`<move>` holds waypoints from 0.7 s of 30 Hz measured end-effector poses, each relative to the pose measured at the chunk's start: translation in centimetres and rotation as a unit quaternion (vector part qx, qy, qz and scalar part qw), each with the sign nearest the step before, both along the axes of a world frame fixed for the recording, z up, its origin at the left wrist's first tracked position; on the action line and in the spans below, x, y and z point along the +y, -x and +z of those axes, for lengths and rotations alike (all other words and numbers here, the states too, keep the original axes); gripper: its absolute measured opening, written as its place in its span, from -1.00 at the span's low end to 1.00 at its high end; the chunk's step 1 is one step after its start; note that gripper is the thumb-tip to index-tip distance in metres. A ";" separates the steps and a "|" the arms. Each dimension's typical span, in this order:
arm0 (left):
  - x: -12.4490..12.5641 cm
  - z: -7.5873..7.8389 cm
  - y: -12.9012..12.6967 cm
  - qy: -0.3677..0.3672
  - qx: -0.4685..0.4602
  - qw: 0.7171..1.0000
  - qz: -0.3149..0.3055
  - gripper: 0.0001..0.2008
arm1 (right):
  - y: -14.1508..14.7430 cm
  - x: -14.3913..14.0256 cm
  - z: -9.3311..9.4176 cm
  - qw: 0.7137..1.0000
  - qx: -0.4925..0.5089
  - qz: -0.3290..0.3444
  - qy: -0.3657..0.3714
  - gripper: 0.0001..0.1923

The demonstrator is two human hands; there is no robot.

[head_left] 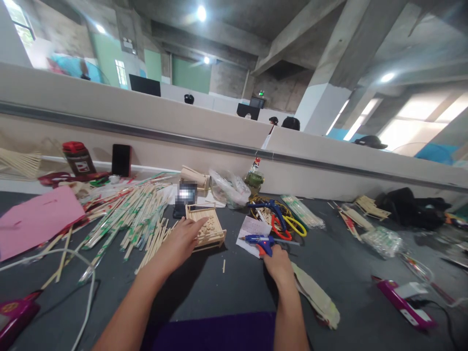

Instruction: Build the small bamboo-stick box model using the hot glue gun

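My left hand reaches over a small bed-like frame built of wooden sticks, its index finger stretched across the short cut stick pieces lying on it. The thumb side is partly hidden, and I see nothing held in these fingers. My right hand is closed around the handle of a blue hot glue gun, whose nozzle points left over a sheet of white paper. One short stick lies on the dark table between my hands.
Wrapped chopsticks spread over the left side beside pink paper. Scissors with yellow handles lie behind the glue gun. A beige glove-like cloth and a purple power strip are at right. A white cable loops at left.
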State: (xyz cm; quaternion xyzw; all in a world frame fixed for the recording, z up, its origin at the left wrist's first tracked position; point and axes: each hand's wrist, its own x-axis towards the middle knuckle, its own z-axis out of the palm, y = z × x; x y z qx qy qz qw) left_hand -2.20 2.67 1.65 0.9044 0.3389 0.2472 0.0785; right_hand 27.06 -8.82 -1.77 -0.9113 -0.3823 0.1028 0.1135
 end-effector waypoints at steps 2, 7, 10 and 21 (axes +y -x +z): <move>0.0 -0.1 0.0 0.007 0.003 1.000 0.002 -0.42 | -0.4 0.0 -0.3 0.999 0.030 -0.003 -0.044 -0.60; 0.0 -0.1 -0.1 0.002 0.006 1.000 0.005 -0.40 | -0.4 -0.1 -0.4 0.968 0.169 0.008 -0.187 -0.69; 0.0 0.1 -0.2 0.005 0.013 1.000 0.004 -0.40 | 0.7 -0.5 0.7 0.906 0.300 0.046 -0.295 -0.65; -0.2 0.5 -0.2 0.010 0.019 1.000 0.006 -0.42 | 4.8 -2.5 1.1 0.895 0.280 0.108 -0.329 -0.54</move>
